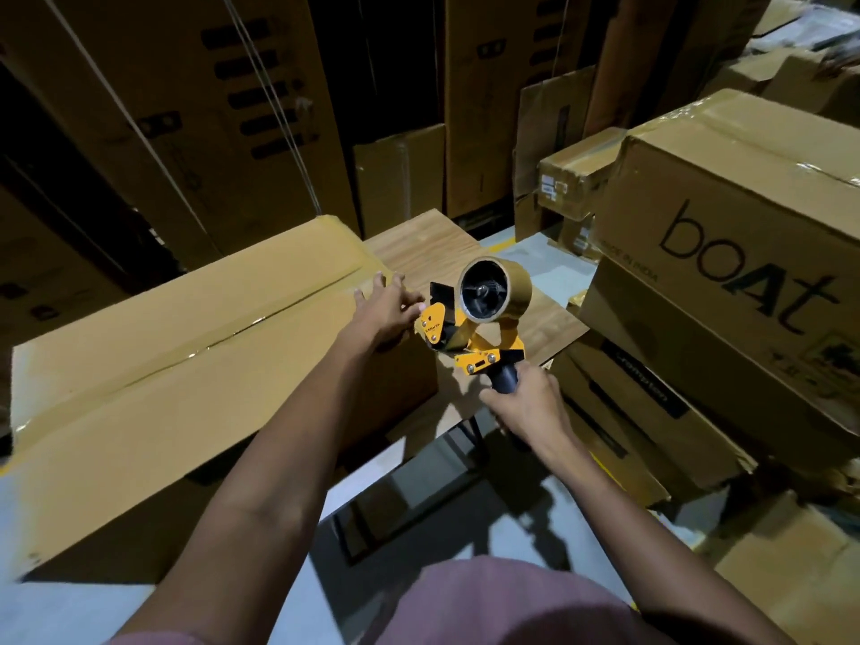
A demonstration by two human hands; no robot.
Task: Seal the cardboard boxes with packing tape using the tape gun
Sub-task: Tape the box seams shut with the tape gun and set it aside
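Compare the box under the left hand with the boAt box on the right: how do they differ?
The box under the left hand is plain on top, while the boAt box bears a large printed logo. The plain box lies flat on the wooden table; the boAt box sits tilted on a stack of other cartons. The left hand rests on the plain box; nothing touches the boAt box. Both are brown cardboard with glossy tape on top.

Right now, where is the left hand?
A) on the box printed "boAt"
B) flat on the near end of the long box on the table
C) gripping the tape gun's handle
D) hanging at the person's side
B: the left hand rests with fingers spread on the end of the long box, while the right hand grips the tape gun by its handle.
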